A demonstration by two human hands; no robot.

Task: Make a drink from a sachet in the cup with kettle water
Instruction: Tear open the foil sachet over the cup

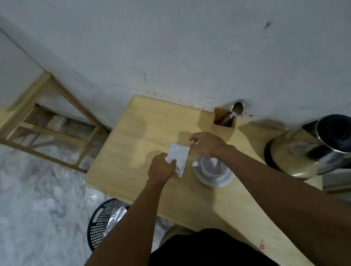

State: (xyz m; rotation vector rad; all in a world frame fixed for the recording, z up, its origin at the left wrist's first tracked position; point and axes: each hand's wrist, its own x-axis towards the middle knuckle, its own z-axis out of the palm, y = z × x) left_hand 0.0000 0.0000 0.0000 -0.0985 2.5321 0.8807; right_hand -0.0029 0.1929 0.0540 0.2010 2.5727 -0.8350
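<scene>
- We reach both bare arms forward, the hands close together.
- Our left hand (161, 167) is closed in a grip, knuckles up, thumb on the right side.
- Our right hand (206, 144) pinches with thumb and forefinger, wrist bent left.

Grey wall (165, 41), marble floor (31, 201), wooden table (130, 135), dim light.

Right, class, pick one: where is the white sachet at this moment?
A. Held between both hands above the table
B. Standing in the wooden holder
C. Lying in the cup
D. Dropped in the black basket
A: the left hand and right hand both pinch the sachet above the table, beside the cup.
</scene>
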